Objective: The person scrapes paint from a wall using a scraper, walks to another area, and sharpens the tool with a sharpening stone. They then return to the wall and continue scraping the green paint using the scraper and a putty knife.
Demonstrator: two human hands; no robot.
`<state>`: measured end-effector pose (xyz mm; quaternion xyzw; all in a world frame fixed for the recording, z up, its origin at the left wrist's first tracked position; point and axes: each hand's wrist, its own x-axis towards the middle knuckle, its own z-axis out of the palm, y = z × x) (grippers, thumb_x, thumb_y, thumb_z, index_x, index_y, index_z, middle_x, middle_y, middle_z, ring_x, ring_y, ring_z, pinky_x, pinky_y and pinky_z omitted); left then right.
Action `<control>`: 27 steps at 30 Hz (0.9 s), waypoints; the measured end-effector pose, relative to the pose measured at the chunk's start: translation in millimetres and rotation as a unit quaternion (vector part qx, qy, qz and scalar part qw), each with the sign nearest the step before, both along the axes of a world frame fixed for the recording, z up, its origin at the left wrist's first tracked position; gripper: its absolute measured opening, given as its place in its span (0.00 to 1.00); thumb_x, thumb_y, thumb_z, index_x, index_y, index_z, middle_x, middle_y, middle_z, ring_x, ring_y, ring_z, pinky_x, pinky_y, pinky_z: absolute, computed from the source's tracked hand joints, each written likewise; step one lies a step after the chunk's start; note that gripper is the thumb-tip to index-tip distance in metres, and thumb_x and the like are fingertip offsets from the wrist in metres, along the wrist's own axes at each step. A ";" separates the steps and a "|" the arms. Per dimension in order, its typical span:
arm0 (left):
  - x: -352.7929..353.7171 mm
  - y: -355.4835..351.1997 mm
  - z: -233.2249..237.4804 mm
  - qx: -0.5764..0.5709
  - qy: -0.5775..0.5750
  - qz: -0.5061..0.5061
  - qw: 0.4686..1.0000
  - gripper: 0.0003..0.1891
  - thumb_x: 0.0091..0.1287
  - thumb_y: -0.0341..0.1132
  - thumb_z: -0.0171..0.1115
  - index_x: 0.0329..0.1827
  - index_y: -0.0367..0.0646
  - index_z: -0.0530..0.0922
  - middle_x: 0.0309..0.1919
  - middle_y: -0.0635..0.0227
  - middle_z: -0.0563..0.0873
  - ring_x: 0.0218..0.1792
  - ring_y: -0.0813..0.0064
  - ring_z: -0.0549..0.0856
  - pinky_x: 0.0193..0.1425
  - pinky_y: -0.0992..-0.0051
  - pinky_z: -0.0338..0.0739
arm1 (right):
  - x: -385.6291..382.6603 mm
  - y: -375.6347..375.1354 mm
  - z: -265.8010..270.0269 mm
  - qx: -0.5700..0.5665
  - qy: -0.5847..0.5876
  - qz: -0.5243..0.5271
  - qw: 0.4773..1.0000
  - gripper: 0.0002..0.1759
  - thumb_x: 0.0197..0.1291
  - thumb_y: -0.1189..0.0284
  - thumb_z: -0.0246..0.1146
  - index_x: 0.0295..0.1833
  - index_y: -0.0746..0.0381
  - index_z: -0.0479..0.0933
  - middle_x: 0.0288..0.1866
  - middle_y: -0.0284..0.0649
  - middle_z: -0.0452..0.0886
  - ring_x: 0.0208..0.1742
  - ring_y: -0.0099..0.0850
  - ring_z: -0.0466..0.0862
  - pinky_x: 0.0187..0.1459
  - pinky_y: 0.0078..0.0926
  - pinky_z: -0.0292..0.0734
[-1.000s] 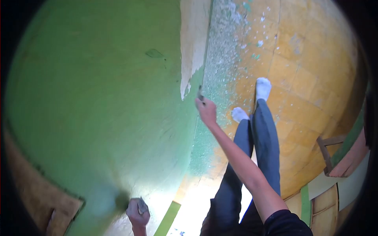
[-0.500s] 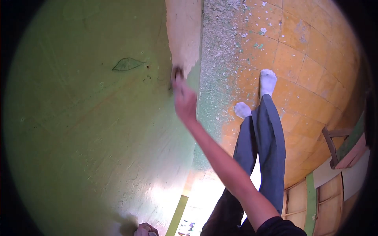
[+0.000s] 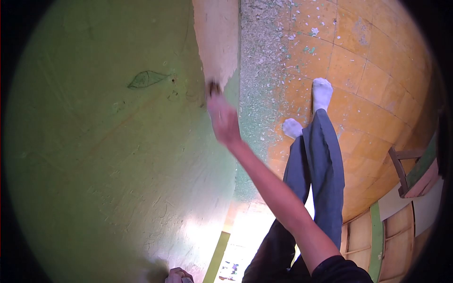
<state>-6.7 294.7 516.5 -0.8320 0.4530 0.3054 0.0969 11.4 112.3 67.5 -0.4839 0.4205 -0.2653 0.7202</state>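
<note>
My right hand reaches across to the green wall, its fingers closed round a small dark tool, blurred by motion. The tool touches the wall at the lower end of a bare, pale strip, where the green paint has a ragged edge. At the bottom edge of the view, partly cut off, my left hand is close to the wall with its fingers curled. What it holds, if anything, cannot be made out.
Paint flakes lie thickly along the wall's foot and thinly over the orange tiled floor. My legs and white-socked feet are beside them. A wooden frame and a panelled piece stand at the right.
My right hand has shifted slightly down and right in the view, still holding the tool. The whole scene has also shifted a little as the camera moved.
</note>
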 end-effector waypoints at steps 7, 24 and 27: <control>5.1 -1.3 2.9 0.063 0.006 -0.093 0.994 0.10 0.64 0.19 0.54 0.25 0.39 0.68 0.24 0.59 0.76 0.21 0.63 0.77 0.23 0.66 0.75 | 8.8 17.9 -22.0 0.047 0.085 -0.015 0.995 0.34 0.76 0.56 0.42 0.72 0.75 0.60 0.63 0.70 0.69 0.67 0.61 0.71 0.65 0.44 0.68; -1.3 54.7 31.4 0.130 -0.058 0.029 0.989 0.10 0.60 0.18 0.56 0.23 0.41 0.69 0.22 0.61 0.76 0.21 0.62 0.77 0.24 0.70 0.73 | 31.1 -91.0 -93.1 0.195 0.121 0.025 0.973 0.26 0.78 0.60 0.41 0.57 0.76 0.69 0.37 0.53 0.84 0.45 0.53 0.85 0.50 0.52 0.73; -27.3 49.9 -8.7 -0.131 -0.137 0.254 0.949 0.11 0.59 0.17 0.56 0.23 0.42 0.68 0.21 0.61 0.76 0.21 0.63 0.76 0.24 0.70 0.72 | 13.4 -6.4 -81.7 0.071 0.140 0.067 0.985 0.31 0.78 0.56 0.41 0.65 0.77 0.65 0.54 0.59 0.79 0.61 0.51 0.78 0.62 0.42 0.68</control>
